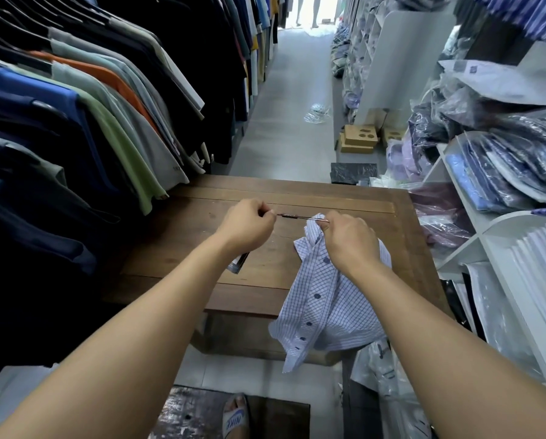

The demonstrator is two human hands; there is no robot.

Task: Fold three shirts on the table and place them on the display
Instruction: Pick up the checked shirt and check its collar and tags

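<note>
While the left hand (247, 226) pinches a taut tag cord (292, 216), the right hand (352, 240) clamps the checked shirt (328, 305); a steady, gentle pull should spare the fabric.

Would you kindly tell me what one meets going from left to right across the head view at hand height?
Hanging shirts → left hand → thin cord → right hand, gripping the checked shirt → shelves of bagged shirts.
</note>
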